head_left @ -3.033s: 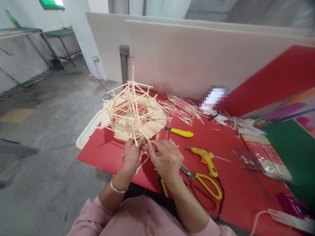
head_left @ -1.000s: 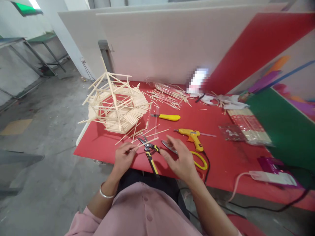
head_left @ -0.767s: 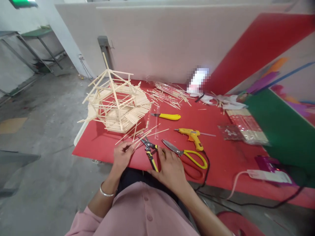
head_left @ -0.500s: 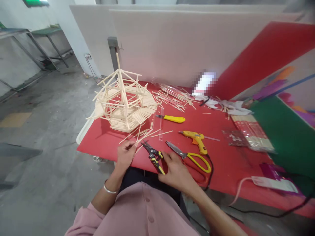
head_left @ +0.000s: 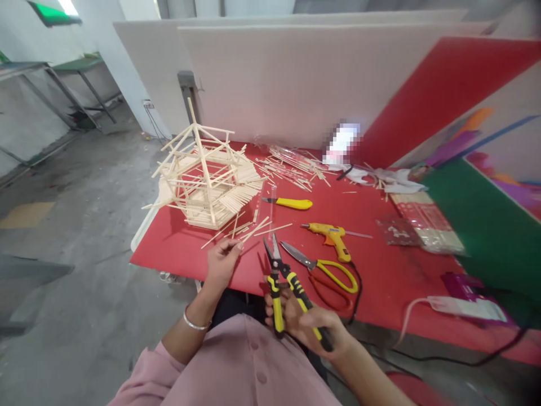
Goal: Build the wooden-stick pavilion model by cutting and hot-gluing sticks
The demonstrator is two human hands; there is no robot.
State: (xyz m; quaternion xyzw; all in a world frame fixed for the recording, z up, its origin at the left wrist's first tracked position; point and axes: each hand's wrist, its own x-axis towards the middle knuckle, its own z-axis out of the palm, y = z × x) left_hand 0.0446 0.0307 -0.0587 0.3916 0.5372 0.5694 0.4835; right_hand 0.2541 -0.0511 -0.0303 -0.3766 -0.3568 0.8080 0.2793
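Note:
My left hand (head_left: pixel 223 264) is closed in a pinch at the front of the table, on the end of a thin wooden stick (head_left: pixel 255 229). My right hand (head_left: pixel 302 316) grips black-and-yellow cutting pliers (head_left: pixel 276 276), palm turned up, with the handles spread and the jaws parted and pointing away from me. Loose sticks (head_left: pixel 236 230) lie just beyond my left fingers. Behind them stands a pavilion-like frame of wooden sticks (head_left: pixel 209 183), with a pointed top and a ring of flat slats. Scissors (head_left: pixel 315 264) with yellow and red handles rest right of the pliers.
On the red tabletop (head_left: pixel 169 248) are a yellow-handled knife (head_left: pixel 293 203) and a yellow glue gun (head_left: pixel 333 235) with its cord. Scattered sticks (head_left: pixel 291 166) and packaged sticks (head_left: pixel 426 223) lie farther back. A white power strip (head_left: pixel 467 308) is at the right.
The pliers have been lifted from the table edge, and my right hand has turned palm up around their handles, which are now spread wide. My left hand stays near the sticks.

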